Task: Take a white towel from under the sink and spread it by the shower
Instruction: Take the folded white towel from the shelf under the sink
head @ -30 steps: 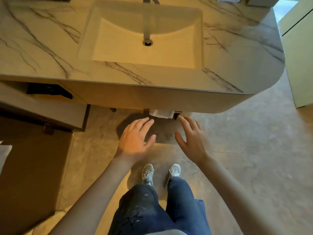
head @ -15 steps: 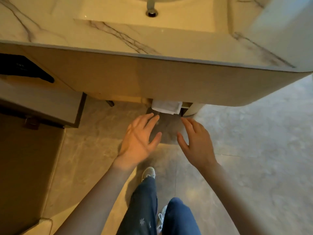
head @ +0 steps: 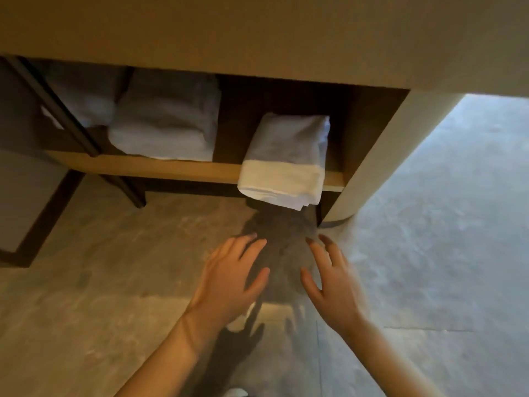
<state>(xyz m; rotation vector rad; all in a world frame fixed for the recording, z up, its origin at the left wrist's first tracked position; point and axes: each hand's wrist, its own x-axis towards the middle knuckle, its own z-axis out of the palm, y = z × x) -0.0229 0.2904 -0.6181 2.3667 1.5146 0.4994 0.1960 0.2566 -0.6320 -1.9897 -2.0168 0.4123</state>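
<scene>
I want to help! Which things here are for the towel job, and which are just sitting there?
For the job: folded white towel hanging over the shelf edge; left hand and right hand, both open, not touching it.

Just sitting: big folded towels further left, dark stand leg, floor.

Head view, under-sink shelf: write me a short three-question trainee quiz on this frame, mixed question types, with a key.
1. True or false: the left hand already grips the folded white towel overhanging the shelf edge.
2. Multiple choice: where does that overhanging towel lie on the light wooden shelf? A) far left B) middle C) right end, beside the beige cabinet side panel
3. Fill in: the right hand is open, fingers spread, and holds ____.

Key: 1 false, both hands are short of it, over the grey stone floor; 2 C, the thick stack of folded white towels sits to its left; 3 nothing.
</scene>
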